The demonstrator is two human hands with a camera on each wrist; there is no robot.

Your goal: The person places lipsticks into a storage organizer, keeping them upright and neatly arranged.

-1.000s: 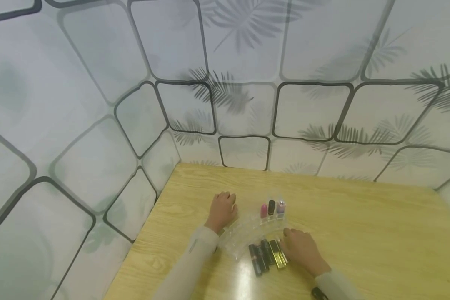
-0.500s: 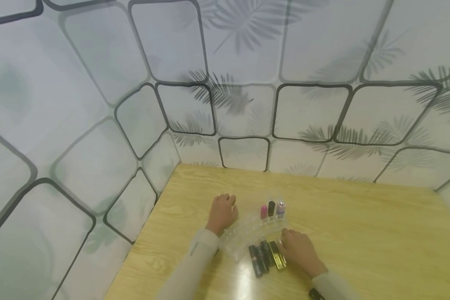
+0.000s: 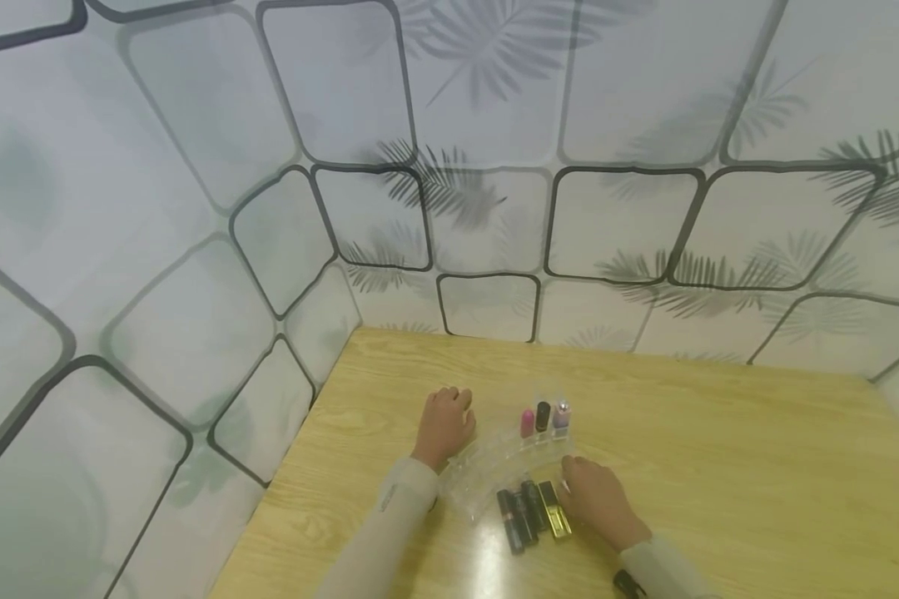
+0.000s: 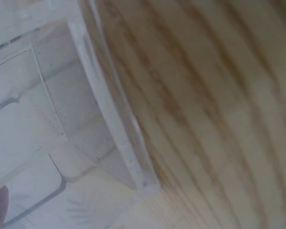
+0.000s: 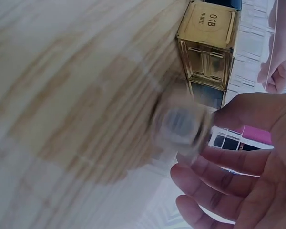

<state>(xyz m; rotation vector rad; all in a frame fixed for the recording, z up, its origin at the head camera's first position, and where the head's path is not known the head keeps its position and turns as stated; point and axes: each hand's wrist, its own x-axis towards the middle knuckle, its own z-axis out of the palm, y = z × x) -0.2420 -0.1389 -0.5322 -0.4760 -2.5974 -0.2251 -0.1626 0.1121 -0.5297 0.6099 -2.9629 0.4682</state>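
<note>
A curved clear acrylic lipstick organizer (image 3: 487,467) stands on the table, its end close in the left wrist view. In its back row stand a pink lipstick (image 3: 528,423), a black tube (image 3: 543,416) and a pale purple bottle (image 3: 561,418). My left hand (image 3: 445,426) lies beside its left end, fingers loosely bent, holding nothing visible. Near its right front, my right hand (image 3: 599,501) pinches a small lipstick tube (image 5: 178,124) between thumb and fingers. The tube is blurred in the right wrist view and hidden in the head view. A gold lipstick (image 3: 555,511) lies just left of that hand.
Several dark lipstick tubes (image 3: 519,520) lie in front of the organizer. Another black object (image 3: 628,584) shows by the right sleeve. The wooden table (image 3: 719,449) meets patterned walls (image 3: 487,304) at the back and left.
My right hand has shifted slightly left, and the slim tube beside the gold lipstick is no longer visible in the head view. The left hand has hardly moved.
</note>
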